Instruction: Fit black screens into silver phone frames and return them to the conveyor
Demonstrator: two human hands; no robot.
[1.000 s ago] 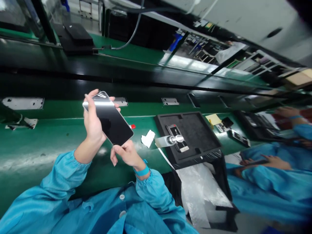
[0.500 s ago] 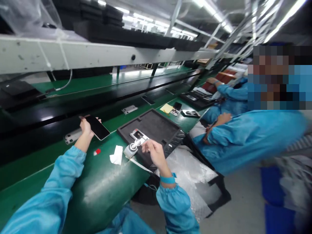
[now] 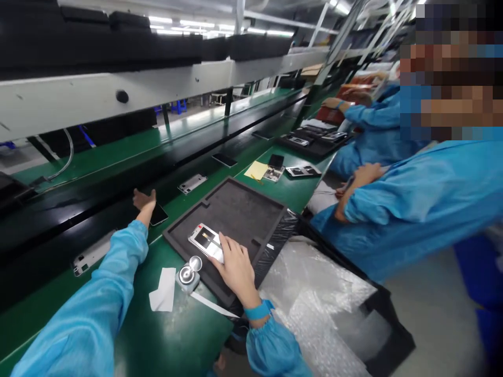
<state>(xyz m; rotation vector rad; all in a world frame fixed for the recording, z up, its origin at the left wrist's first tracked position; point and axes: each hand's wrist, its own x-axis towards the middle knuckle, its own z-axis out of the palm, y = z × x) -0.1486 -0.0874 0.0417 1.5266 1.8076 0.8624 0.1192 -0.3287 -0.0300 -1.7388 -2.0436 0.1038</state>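
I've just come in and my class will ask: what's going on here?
Someone in blue sleeves is handling phones at a green bench. Their right hand grips one end of a silver phone unit at the black foam tray. Their left hand is open beside a dark-screened phone; whether they touch is unclear. A container with its lid open and white paper sit by the tray.

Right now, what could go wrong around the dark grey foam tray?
The right hand holds the silver and black phone unit, which might get smudged or scratched. The small translucent bottle with an open metal lid stands close by the dark grey foam tray; a nudge could tip it.
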